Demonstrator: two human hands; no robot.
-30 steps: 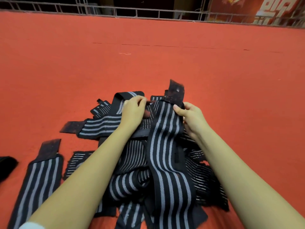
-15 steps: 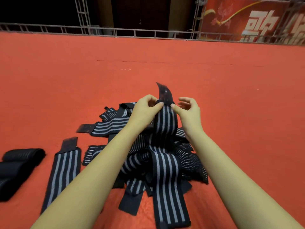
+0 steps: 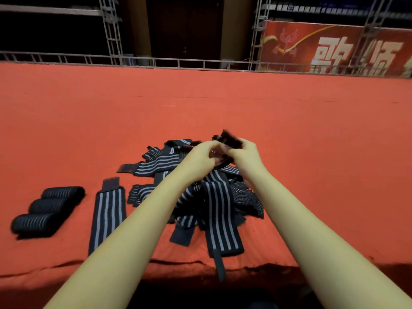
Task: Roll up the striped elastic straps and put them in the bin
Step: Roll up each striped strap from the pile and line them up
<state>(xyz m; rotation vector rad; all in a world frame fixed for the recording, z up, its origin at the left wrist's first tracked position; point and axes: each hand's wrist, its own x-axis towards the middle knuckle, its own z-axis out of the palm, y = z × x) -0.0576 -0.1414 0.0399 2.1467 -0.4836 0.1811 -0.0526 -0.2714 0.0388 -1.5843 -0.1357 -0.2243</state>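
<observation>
Hands came together since a moment ago: the striped strap (image 3: pixel 219 208), its dark end (image 3: pixel 230 139) upright then, is folded over now, with my left hand (image 3: pixel 201 158) and right hand (image 3: pixel 244 156) both curled in a tight grip on it.

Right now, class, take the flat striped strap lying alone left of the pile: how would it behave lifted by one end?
Probably floppy: the lone strap lies flat, and the held strap, gripped by the left hand and right hand, drapes over the pile. Likely light, being thin fabric. Flat, it should not roll, unlike the rolled straps.
</observation>
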